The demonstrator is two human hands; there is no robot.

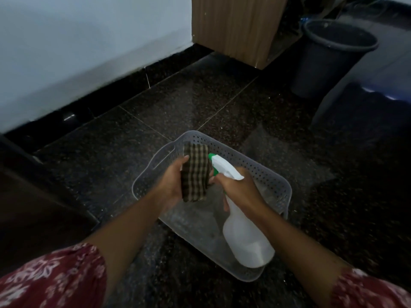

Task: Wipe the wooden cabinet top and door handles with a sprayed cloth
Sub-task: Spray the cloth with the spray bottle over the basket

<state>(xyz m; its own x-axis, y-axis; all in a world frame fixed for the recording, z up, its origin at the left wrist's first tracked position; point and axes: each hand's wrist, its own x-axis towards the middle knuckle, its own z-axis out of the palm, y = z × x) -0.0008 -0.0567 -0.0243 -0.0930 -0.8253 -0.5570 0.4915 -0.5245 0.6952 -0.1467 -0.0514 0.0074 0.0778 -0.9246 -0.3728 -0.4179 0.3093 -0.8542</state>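
A dark speckled floor (pixel 138 121) carries one wooden cabinet (pixel 235 27) at the far side, one grey bucket (pixel 329 56) far right and one perforated basket (pixel 262 174) near. Above the basket, the right hand (pixel 241 192) grips one spray bottle (pixel 246 238), nozzle pointing left at one checked cloth (pixel 195 172), held upright in the closed left hand (pixel 171 185).
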